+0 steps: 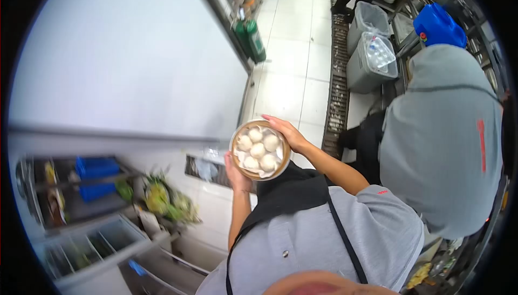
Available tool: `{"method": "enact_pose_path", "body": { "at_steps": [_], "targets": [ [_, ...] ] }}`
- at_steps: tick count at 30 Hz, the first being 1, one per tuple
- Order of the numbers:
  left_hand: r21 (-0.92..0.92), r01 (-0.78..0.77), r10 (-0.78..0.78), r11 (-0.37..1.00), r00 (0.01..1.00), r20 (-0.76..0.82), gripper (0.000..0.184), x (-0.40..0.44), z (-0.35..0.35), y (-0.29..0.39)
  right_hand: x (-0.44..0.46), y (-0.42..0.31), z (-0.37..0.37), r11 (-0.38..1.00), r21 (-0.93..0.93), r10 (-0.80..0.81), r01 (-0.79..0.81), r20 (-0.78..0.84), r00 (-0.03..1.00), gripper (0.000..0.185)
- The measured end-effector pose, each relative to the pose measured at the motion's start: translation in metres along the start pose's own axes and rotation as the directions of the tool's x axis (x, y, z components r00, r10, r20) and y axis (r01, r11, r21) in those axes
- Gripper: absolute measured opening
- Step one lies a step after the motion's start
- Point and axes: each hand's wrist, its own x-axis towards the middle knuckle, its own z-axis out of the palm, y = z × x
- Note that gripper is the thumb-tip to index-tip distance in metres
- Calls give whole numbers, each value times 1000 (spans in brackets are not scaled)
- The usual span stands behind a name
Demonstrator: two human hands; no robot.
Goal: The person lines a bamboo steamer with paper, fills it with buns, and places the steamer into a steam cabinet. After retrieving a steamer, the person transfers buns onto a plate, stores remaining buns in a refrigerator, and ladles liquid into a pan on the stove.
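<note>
Black apron [291, 190] behind them, left hand [237, 175] and right hand [286, 133] reach forward, clasping opposite sides of a round tan basket [233, 161]; inside, pale rounded buns [257, 150] sit clustered

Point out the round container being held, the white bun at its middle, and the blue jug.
Round container [233, 148]: head view, on its left rim.
Middle bun [257, 150]: head view, on its top.
Blue jug [438, 26]: head view, on its body.

Left hand [237, 175] and right hand [288, 135] hold round tan basket [233, 143], white round buns [257, 149] inside. Grey-shirted person [440, 144] at right.
</note>
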Motion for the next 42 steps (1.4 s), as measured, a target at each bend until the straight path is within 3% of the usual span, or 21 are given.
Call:
{"method": "enact_pose_path", "body": {
  "at_steps": [2,3,5,6,8,9,12,15,18,21,26,30,33,36,39,42],
  "targets": [
    [90,6,-8,996,1000,24,26,65,52,3,41,-13,-47,976,216,61,-32,-127,990,64],
    [135,47,-60,990,994,89,22,91,80,2,53,-22,-70,977,211,44,-11,-150,988,64],
    [178,80,-109,981,981,159,21,154,138,-2,81,-43,-120,981,185,10,57,-342,940,62],
    [224,98,-146,970,967,210,23,166,158,3,80,-62,-128,982,177,-2,66,-340,940,62],
    [323,129,-225,937,933,282,25,216,204,-3,98,-88,-163,837,527,136,148,-463,876,57],
    [324,128,-224,937,933,280,25,239,228,-7,111,-96,-182,836,529,137,148,-461,877,57],
    [374,118,-276,920,873,402,25,316,296,-30,163,-107,-253,770,600,208,219,-559,803,38],
    [374,101,-274,922,853,444,25,394,374,-50,226,-126,-340,736,616,158,281,-561,813,29],
    [347,80,-221,934,894,390,25,458,421,-53,302,-157,-395,742,631,179,229,-515,838,26],
    [255,95,-171,962,941,294,23,507,446,-45,377,-180,-433,789,599,208,134,-467,859,23],
    [106,-6,-11,994,987,162,21,591,493,-20,510,-232,-478,801,592,313,-86,-292,904,26],
    [18,-55,56,998,998,-42,39,665,540,10,614,-280,-508,757,595,424,-272,-130,896,34],
    [-57,-52,48,997,997,-61,42,736,561,22,699,-294,-538,761,556,429,-334,-46,902,38],
    [-140,-54,46,989,997,-65,42,793,580,34,763,-305,-559,786,523,425,-331,-68,902,38],
    [-164,-157,151,974,987,-52,49,821,631,74,837,-345,-569,771,556,437,-311,-106,893,37],
    [-64,-130,123,989,986,-109,57,837,641,80,920,-341,-585,774,599,337,-203,-120,934,37]
  ]
}}
